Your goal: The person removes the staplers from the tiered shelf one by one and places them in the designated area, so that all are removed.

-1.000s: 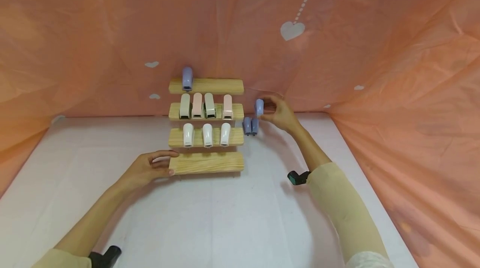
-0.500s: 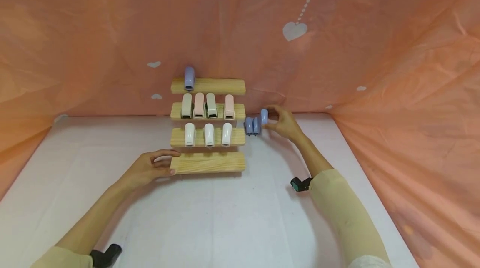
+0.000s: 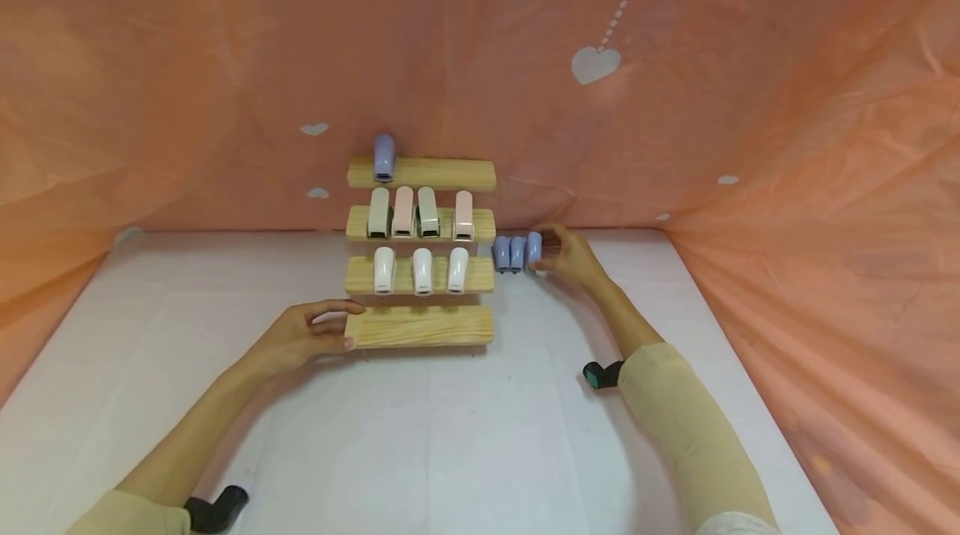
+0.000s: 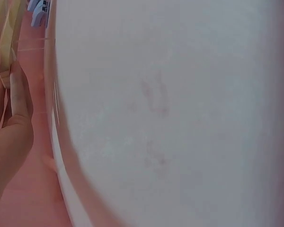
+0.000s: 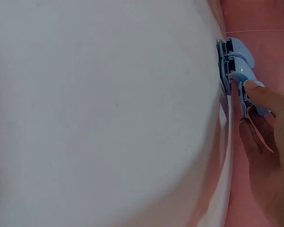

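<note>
My right hand [image 3: 576, 260] pinches a small lavender-blue stapler [image 3: 533, 247] between thumb and fingers, at the right end of a row on the white table. Two matching staplers [image 3: 510, 253] stand side by side just left of it. The right wrist view shows the held stapler [image 5: 261, 110] close beside the other two. With thumb and fingers, my left hand [image 3: 288, 341] grips the left end of the lowest board of a tiered wooden rack [image 3: 420, 327]. Only part of that hand's grip shows in the left wrist view.
On the rack's top board stands one lavender stapler [image 3: 384, 157]. Pale green and pink staplers [image 3: 403, 211] line the second board, and three white staplers [image 3: 422, 271] the third. An orange-pink sheet [image 3: 675, 102] with white hearts hangs behind the white table [image 3: 465, 435].
My right hand has lowered its stapler to the right side of the two lavender-blue ones. The left hand stays on the rack. The view has shifted slightly.
</note>
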The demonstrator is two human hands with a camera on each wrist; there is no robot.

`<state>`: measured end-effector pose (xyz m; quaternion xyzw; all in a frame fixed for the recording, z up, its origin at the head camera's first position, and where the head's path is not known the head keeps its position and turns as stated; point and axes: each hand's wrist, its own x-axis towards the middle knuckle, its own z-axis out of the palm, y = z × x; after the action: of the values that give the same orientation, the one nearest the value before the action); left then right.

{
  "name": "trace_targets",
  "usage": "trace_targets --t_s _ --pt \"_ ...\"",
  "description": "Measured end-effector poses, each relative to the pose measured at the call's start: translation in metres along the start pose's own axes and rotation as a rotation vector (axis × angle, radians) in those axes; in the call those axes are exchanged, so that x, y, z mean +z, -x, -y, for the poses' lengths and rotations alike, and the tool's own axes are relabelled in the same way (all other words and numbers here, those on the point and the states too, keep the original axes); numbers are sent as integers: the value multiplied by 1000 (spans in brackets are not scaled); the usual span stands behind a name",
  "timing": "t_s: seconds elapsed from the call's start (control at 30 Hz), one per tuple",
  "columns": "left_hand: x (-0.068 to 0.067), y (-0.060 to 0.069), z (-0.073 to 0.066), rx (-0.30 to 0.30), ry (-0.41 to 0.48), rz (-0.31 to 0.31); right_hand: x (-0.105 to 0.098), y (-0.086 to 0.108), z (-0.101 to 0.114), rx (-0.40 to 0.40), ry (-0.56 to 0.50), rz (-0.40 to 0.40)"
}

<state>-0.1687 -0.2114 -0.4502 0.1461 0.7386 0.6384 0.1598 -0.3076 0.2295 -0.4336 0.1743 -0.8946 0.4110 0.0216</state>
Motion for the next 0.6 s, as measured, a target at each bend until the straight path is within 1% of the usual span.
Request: trace_targets --t_s 0.03,0.07,0.13,0.23,0.27,0.3,0.37,0.6 --pt "0 0 0 0 1 0 1 0 -1 -5 0 0" --pt "1 1 0 -4 2 -1 1 3 4 -9 -12 7" --pt "2 2 0 -5 12 -1 3 3 2 -8 -35 18" --pt "4 3 1 -7 25 0 6 4 -2 16 -55 34" --pt "5 3 1 -8 28 1 7 5 -3 30 -44 37" --pt "5 4 1 -8 31 3 9 3 -9 43 -37 39" --pt "5 5 1 -15 27 2 11 4 -10 68 -28 50" --pt "3 3 -1 -8 -4 -16 12 0 -9 64 -1 42"
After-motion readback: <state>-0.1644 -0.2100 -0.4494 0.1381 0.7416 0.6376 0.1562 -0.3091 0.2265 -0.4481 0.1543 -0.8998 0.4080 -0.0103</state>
